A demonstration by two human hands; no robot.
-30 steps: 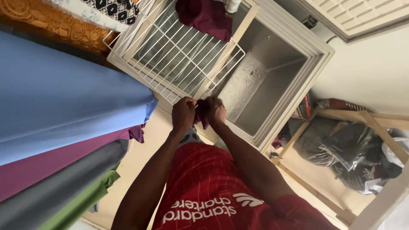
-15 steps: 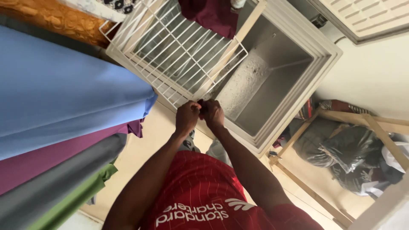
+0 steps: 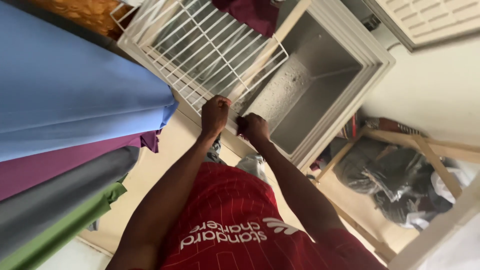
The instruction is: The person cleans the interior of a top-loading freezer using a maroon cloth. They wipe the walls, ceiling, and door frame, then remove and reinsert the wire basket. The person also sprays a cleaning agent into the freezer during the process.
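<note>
1. The left hand (image 3: 215, 114) is clenched at the near rim of the freezer (image 3: 350, 95), knuckles up, just below the wire basket (image 3: 210, 47). What its fingers grip is hidden — possibly the edge of the basket, but that cannot be told.
2. The right hand (image 3: 252, 127) is clenched too, just beside the left, resting on the same near rim. A sliver of dark maroon shows at its thumb side; it appears to pinch a small cloth, though most of that is hidden.
3. The basket is white wire and sits across the left part of the open freezer, tilted in the view, its near corner right above the 2 hands.
4. A maroon cloth (image 3: 250, 15) lies on the far end of the basket.
5. The freezer well to the right of the basket is bare and grey, with frost or grime on its inner wall.
6. The lid (image 3: 430, 20) stands open at the upper right — white, with a ribbed inner face.
7. At the left hang fabric sheets (image 3: 75, 95): blue, purple, grey and green, one under the other.
8. At the right, a wooden frame (image 3: 435, 150) holds dark plastic bags (image 3: 395, 180).
9. The person wears a red shirt (image 3: 225, 215).
</note>
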